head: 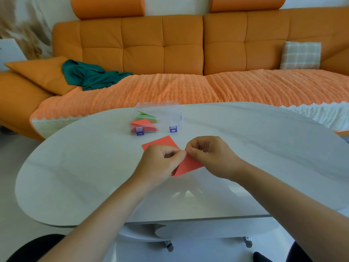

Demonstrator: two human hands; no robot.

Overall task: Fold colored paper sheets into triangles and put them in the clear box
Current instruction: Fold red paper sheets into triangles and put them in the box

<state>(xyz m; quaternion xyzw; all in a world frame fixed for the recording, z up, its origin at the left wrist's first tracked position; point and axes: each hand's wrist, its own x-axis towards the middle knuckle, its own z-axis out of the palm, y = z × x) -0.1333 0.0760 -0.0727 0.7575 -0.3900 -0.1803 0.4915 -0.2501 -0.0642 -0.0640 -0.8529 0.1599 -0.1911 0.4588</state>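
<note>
Forearms stretched over the white table (245,148), where left hand (160,159) and right hand (209,156) each pinched a red paper (188,165) at its middle. At the table's far edge stood the box (170,114), holding triangles (143,122); beyond the table ran an orange sofa (143,48).

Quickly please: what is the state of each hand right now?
Left hand: pinches the red paper.
Right hand: pinches the same red paper.

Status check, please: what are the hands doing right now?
Left hand, right hand both pinching red paper, mid-fold. Box beyond, triangles inside. Nothing blocking.
</note>
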